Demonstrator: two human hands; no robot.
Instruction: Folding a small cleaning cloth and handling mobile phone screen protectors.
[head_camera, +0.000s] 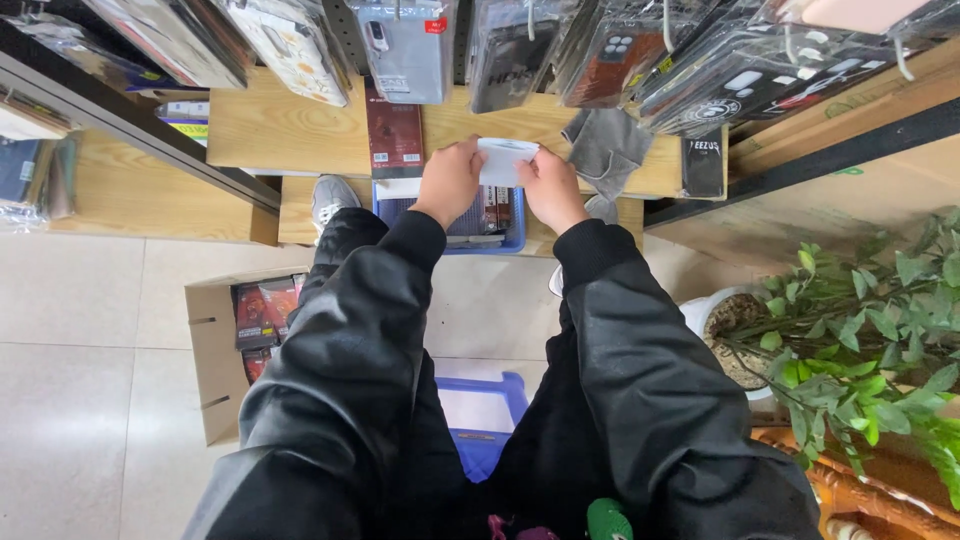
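Both hands are pinching a small white packet (506, 160) between them, the left hand (449, 181) closing on its left edge and the right hand (549, 187) on its right, so it is being held flat and facing up, seemingly for a look. Just below the hands a blue bin (514, 232) of similar packs is sitting on the wooden shelf (280, 130), and a grey cloth (607, 148) is lying just right of the right hand, while cased packs (600, 50) are hanging above.
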